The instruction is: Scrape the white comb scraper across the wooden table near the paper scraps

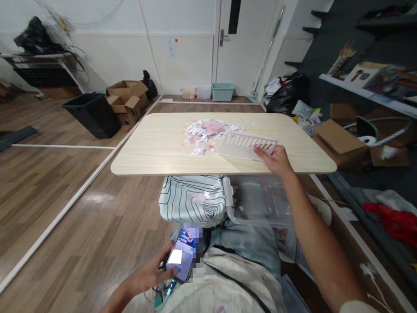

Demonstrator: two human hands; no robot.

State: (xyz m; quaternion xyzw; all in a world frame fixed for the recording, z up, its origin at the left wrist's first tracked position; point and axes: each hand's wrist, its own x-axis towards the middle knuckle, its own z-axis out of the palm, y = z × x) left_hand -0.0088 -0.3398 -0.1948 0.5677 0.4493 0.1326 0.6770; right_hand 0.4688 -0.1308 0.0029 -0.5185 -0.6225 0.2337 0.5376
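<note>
In my right hand (274,159) is a flat pale plastic piece with a row of slots (237,148), gripped at its right end and held over the table (153,149). Just beyond its left end lies a heap of small white and pink paper-like scraps (210,128), with a few loose bits nearer the front edge. Low at the left, my left hand (157,269) holds a smartphone (185,253) with its screen lit and a thumb on the lower part. A cable hangs by the phone.
Below the table's front edge are a patterned cloth-covered seat or bundle (192,200) and a clear plastic bin (258,200). A black bin (92,116) and cardboard boxes (126,100) stand to the left. At right are an open carton (342,133) and a shelf (373,96).
</note>
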